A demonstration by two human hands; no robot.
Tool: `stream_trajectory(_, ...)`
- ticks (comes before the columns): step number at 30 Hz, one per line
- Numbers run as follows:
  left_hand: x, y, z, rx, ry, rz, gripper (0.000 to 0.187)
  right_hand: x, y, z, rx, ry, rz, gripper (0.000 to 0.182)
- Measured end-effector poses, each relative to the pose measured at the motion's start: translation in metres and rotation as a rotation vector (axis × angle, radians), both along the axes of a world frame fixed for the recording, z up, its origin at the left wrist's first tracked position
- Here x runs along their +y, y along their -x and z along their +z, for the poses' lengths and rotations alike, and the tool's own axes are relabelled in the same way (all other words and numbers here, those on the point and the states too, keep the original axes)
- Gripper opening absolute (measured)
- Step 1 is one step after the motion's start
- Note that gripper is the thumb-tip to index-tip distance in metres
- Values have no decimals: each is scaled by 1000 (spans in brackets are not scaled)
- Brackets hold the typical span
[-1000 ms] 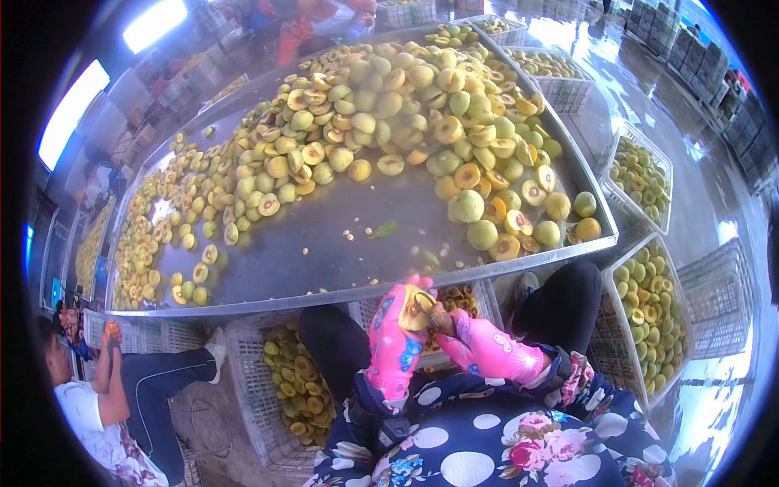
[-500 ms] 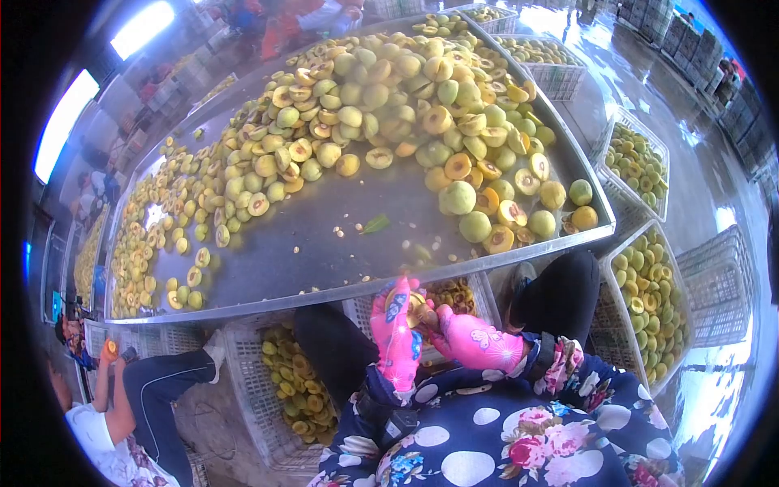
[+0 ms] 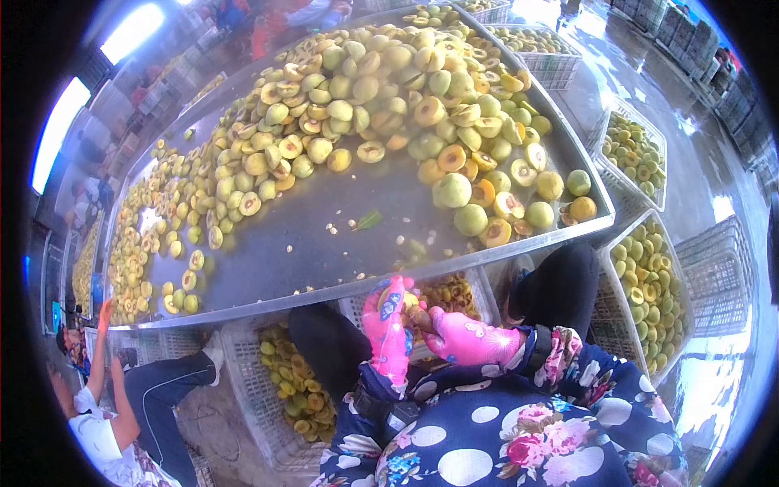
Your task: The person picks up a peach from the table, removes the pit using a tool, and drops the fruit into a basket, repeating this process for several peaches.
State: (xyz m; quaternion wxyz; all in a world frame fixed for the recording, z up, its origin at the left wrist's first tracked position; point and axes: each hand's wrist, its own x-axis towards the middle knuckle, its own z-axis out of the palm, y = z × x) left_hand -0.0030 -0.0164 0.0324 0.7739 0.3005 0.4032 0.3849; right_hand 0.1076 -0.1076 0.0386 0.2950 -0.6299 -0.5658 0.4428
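Observation:
Both my hands wear pink patterned gloves and meet over a crate at the table's near edge. My left hand [image 3: 386, 329] is closed around a yellowish halved peach [image 3: 409, 302], which its fingers partly cover. My right hand [image 3: 471, 336] comes in from the right, its fingers closed and pressed against the fruit. Something brownish shows at those fingertips, too small and blurred to name. Beneath the hands, a white crate [image 3: 488, 302] holds cut yellow-brown peach pieces [image 3: 451, 294].
A metal-rimmed table [image 3: 324, 243] carries a large heap of halved green-yellow peaches [image 3: 349, 89], loose pits and a leaf [image 3: 369, 219]. Crates of fruit [image 3: 645, 284] stand at the right, another crate [image 3: 251, 390] at the left. A co-worker [image 3: 122, 406] sits at the far left.
The view has shifted slightly. My hands stay together at the fruit, with the left hand covering more of it. The co-worker's gloved hand has risen to the table's edge.

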Motion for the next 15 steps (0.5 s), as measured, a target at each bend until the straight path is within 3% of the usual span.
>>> stream_trajectory(2, 4, 4, -7, -7, 14, -51, 18, 0, -2, 1, 56, 69, 2, 19)
stream_trajectory(5, 9, 13, -16, -2, 21, -237, 19, -1, -14, 25, 478, 458, 27, 19)
stream_trajectory(8, 13, 16, -3, 13, 3, -328, 22, -2, -23, 16, 758, 534, 87, 24)
stream_trajectory(11, 16, 15, -1, -134, 110, -291, 26, 0, -23, 16, 771, 515, 99, 30)
stream_trajectory(15, 14, 17, -2, -5, 7, -290, 27, 0, -20, 21, 780, 524, 94, 34)
